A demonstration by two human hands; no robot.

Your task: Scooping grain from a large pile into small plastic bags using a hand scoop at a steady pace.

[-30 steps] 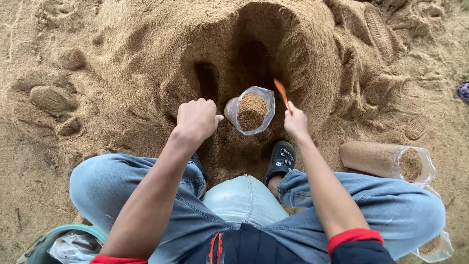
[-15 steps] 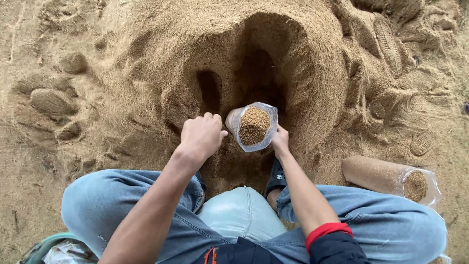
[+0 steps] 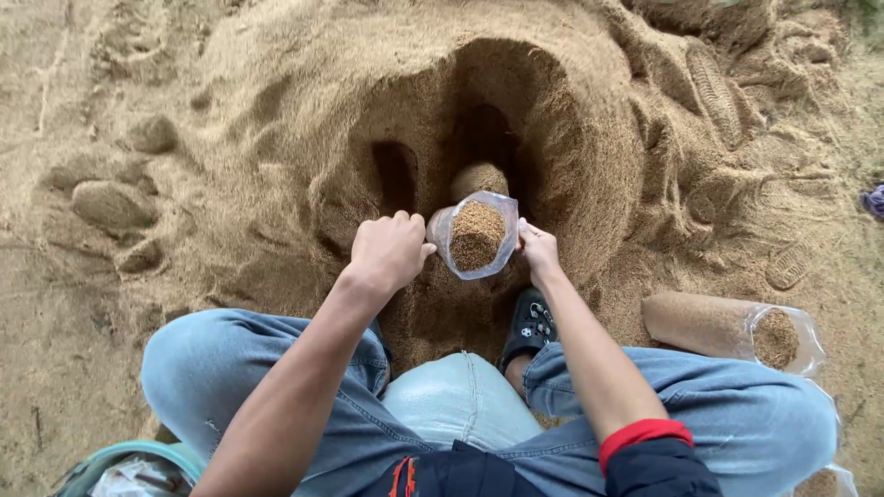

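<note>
While both hands, left (image 3: 391, 250) and right (image 3: 539, 248), grip its rim, the sawdust-filled bag (image 3: 476, 235) stands between them.

2 filled bags (image 3: 476, 236) (image 3: 727, 329), 1 shoe (image 3: 531, 322)

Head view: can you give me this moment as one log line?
left hand: holds clear bag rim | right hand: holds other rim | bag: nearly full of sawdust, upright

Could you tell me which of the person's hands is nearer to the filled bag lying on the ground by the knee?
Right. The right hand grips the upright bag's rim, on the lying bag's side; the left hand holds the opposite rim, farther away.
</note>
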